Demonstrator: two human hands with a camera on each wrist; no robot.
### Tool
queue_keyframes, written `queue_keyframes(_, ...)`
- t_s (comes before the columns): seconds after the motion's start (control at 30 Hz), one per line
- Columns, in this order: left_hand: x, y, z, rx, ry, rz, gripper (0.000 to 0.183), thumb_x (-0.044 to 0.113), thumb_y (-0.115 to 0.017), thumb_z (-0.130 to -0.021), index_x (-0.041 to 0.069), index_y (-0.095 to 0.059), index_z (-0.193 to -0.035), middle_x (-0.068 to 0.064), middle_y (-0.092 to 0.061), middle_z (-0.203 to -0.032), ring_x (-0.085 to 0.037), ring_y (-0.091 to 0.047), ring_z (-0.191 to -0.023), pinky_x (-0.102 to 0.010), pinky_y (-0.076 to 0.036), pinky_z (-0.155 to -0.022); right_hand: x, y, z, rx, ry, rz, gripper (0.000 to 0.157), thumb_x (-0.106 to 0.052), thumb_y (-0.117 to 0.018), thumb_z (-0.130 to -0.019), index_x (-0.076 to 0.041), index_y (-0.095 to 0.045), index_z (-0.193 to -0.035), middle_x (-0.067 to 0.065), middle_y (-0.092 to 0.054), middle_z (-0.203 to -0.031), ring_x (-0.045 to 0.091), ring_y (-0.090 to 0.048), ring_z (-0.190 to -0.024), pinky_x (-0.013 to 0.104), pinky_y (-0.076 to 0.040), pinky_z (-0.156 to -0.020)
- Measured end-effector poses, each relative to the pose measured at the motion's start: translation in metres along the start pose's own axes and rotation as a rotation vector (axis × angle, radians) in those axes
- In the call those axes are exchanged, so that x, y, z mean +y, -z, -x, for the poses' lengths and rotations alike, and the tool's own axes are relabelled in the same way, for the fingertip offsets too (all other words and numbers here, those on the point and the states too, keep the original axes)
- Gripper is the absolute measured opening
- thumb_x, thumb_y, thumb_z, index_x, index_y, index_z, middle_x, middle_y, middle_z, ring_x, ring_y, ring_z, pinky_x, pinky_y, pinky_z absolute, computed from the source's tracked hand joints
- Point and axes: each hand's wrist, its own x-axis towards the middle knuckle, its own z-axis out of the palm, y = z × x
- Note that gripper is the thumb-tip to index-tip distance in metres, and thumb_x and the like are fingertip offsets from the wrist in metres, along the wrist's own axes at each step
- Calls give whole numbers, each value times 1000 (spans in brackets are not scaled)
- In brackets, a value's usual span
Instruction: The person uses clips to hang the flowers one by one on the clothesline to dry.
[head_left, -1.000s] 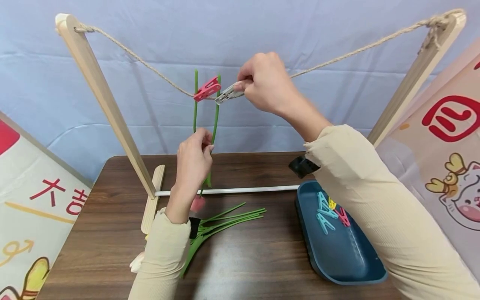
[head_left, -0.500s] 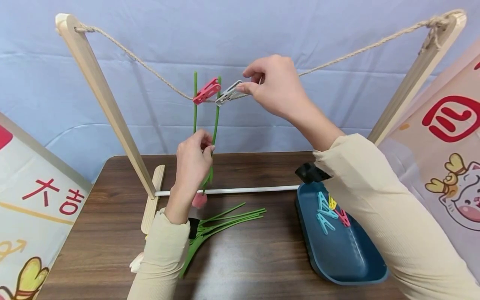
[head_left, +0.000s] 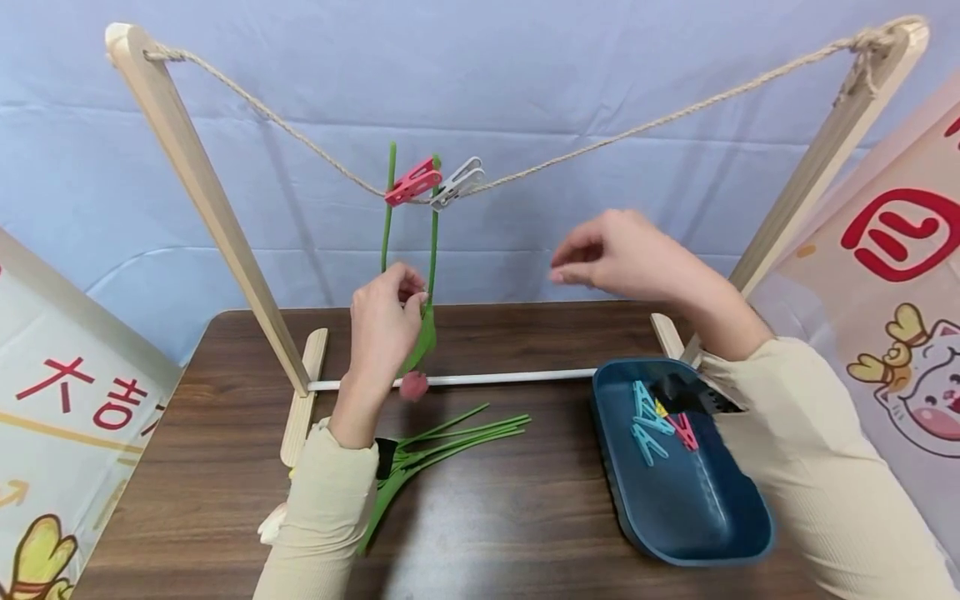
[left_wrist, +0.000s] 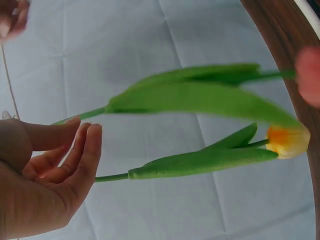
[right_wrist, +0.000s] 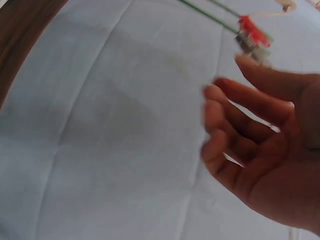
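Observation:
Two artificial tulips hang upside down from a sagging rope (head_left: 600, 143). A red clothespin (head_left: 412, 182) clips the left stem and a grey clothespin (head_left: 457, 184) the right one. The pink tulip (head_left: 413, 385) is on the right stem, blurred in the left wrist view; the yellow tulip (left_wrist: 287, 141) shows there too. My left hand (head_left: 386, 325) is beside the stems, fingertips close to the pink tulip's stem but not visibly gripping it. Away from the rope, my right hand (head_left: 630, 254) holds nothing, its fingers loosely bent.
A blue tray (head_left: 686, 508) with several clothespins (head_left: 651, 421) stands at the table's right. More green stems (head_left: 450, 442) lie on the table, partly under my left forearm. Wooden posts (head_left: 202, 192) carry the rope, joined below by a white rod (head_left: 517, 378).
My right hand has let go of the grey clothespin and moved down and right. The pink tulip has swung slightly right and its stem hangs straighter. My left hand has barely moved.

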Motion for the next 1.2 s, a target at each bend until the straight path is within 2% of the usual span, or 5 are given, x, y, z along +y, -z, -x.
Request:
queue_keyframes(0.17,-1,-1,5,-21,32,-8,4,-2,-64,-80,0,-63,-83,-10,-64,-75,-24,-60,-70,-40,-42,-72,44,-7,20,-152,-47,-34,19,-18,-63,-86,-3,-68,-97,1,-66,-77,13,-58,-63,32,-46,-58)
queue_keyframes(0.4,-4,-3,12,-66,84,-21,2,2,-63,-82,2,-63,-84,-9,-64,-74,-24,-60,-71,-42,-42,-72,110,-34,45,-226,-160,-88,15,-13,-61,-87,-1,-66,-95,-2,-60,-66,15,-55,-59,31,-43,-54)
queue_keyframes(0.67,-9,-8,22,-118,102,0,4,6,-62,-85,2,-63,-84,-7,-64,-71,-22,-60,-60,-40,-43,-72,164,-73,72,-326,-299,-267,16,-7,-62,-84,7,-63,-92,2,-59,-65,21,-55,-58,29,-44,-50)
queue_keyframes(0.93,-19,-18,32,-134,94,-28,5,7,-64,-84,3,-63,-81,-5,-63,-69,-24,-59,-66,-42,-43,-67,195,-112,100,-370,-302,-391,8,4,-56,-79,7,-63,-81,9,-58,-64,20,-53,-52,30,-43,-46)
queue_keyframes(1.2,-26,-25,42,-181,109,-56,5,8,-64,-83,5,-63,-80,-1,-61,-64,-20,-56,-60,-40,-44,-65,205,-139,117,-399,-327,-383,7,7,-57,-70,3,-63,-70,6,-58,-59,18,-54,-46,30,-45,-41)
